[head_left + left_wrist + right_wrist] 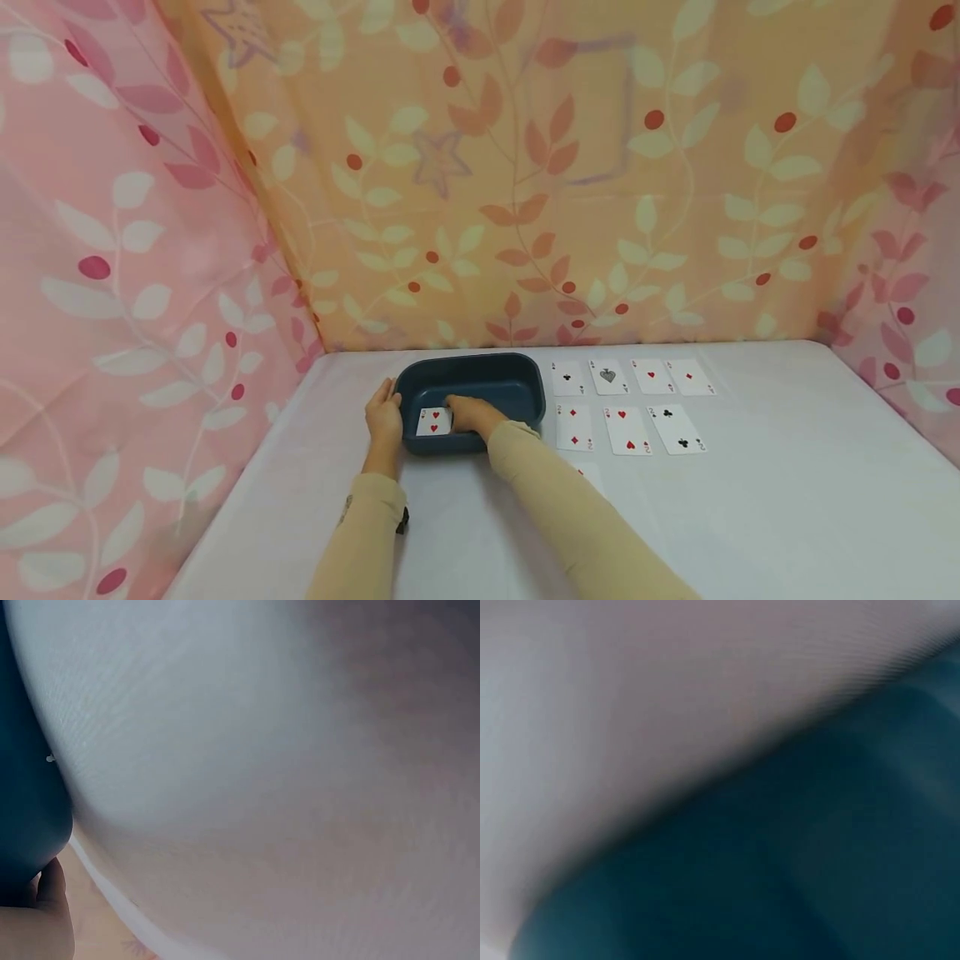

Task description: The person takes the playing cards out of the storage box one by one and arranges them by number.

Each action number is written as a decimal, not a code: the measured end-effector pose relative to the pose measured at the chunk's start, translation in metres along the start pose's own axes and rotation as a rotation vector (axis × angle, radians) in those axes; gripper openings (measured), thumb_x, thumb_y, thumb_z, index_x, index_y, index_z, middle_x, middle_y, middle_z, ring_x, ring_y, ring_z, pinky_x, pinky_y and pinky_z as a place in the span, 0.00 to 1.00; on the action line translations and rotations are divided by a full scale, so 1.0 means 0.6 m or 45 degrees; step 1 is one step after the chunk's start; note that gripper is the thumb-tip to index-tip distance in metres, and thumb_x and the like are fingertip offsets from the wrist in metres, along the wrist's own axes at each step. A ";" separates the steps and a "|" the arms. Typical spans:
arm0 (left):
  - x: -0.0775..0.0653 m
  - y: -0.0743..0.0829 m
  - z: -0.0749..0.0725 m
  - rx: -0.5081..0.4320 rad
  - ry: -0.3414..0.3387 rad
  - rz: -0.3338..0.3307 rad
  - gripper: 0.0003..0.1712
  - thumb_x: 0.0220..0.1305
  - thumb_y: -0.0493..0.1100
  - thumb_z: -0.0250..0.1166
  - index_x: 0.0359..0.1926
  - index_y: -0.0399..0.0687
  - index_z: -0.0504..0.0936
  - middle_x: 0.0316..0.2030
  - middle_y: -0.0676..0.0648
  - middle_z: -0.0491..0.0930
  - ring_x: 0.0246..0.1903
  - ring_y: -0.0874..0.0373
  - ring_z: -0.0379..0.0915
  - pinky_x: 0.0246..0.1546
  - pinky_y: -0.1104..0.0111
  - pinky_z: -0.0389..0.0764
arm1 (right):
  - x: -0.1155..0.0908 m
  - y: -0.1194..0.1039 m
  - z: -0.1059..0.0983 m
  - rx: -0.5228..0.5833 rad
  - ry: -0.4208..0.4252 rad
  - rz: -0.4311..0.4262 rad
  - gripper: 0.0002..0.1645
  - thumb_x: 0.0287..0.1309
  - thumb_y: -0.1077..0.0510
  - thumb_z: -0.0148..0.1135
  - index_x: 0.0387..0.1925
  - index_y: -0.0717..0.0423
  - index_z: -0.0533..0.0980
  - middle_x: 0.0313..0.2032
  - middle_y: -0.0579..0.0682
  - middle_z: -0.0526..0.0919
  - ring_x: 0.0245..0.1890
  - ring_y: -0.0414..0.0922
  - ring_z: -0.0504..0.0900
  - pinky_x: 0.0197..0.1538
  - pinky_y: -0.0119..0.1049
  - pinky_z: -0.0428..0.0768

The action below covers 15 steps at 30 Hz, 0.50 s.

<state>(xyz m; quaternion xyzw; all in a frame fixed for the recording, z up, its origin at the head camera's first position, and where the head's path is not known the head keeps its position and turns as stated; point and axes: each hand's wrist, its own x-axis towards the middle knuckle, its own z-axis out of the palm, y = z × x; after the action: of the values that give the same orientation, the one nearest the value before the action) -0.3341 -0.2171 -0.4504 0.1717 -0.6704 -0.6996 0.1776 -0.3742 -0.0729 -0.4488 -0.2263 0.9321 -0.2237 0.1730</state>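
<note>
A dark blue plastic bin (pixel 480 446) stands on the white table. My left hand (pixel 384 417) holds its left end, and the left wrist view shows fingers (pixel 51 885) against the bin's corner. Inside the bin, my right hand (pixel 476 415) reaches in over the near wall, its curled fingertips pinching the right edge of a playing card (pixel 432 423) with red hearts, face up. The right wrist view shows only the blurred bin (pixel 780 862) and white cloth.
Right of the bin, face-up cards form rows: several aces, including the ace of spades (pixel 608 377), then the two of diamonds (pixel 573 428), two of hearts (pixel 628 432) and two of clubs (pixel 677 430). My right sleeve partly covers another card (pixel 590 473). Patterned curtains (pixel 525 167) enclose the table.
</note>
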 end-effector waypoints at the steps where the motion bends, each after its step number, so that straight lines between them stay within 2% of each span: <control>1: 0.000 0.000 0.000 0.001 0.004 0.002 0.28 0.72 0.29 0.43 0.71 0.28 0.55 0.69 0.35 0.59 0.71 0.47 0.51 0.70 0.61 0.51 | -0.002 0.000 -0.002 0.015 0.000 -0.001 0.30 0.53 0.61 0.70 0.59 0.57 0.71 0.52 0.55 0.79 0.48 0.50 0.76 0.58 0.43 0.72; 4: 0.002 -0.002 -0.001 -0.009 0.014 0.010 0.28 0.72 0.28 0.44 0.70 0.27 0.55 0.68 0.34 0.59 0.70 0.47 0.51 0.70 0.61 0.51 | -0.007 -0.001 -0.005 0.062 0.006 0.013 0.25 0.52 0.61 0.71 0.51 0.58 0.72 0.46 0.55 0.80 0.44 0.50 0.77 0.54 0.43 0.74; 8: 0.003 -0.002 -0.001 -0.004 0.017 0.017 0.28 0.71 0.28 0.44 0.70 0.27 0.56 0.68 0.34 0.60 0.70 0.46 0.52 0.70 0.61 0.51 | -0.004 0.001 -0.006 0.077 0.030 0.021 0.24 0.50 0.58 0.73 0.46 0.61 0.73 0.43 0.54 0.80 0.42 0.50 0.78 0.53 0.42 0.75; 15: 0.001 0.000 0.002 -0.009 0.029 0.029 0.27 0.70 0.26 0.44 0.69 0.26 0.57 0.67 0.33 0.61 0.70 0.46 0.53 0.70 0.61 0.52 | -0.005 0.002 -0.004 0.075 0.084 0.002 0.31 0.48 0.53 0.75 0.49 0.62 0.72 0.42 0.55 0.80 0.42 0.50 0.76 0.52 0.42 0.75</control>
<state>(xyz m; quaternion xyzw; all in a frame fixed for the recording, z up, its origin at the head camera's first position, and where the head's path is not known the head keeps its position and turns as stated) -0.3351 -0.2162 -0.4506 0.1714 -0.6679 -0.6978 0.1939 -0.3731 -0.0694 -0.4465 -0.2130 0.9305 -0.2583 0.1487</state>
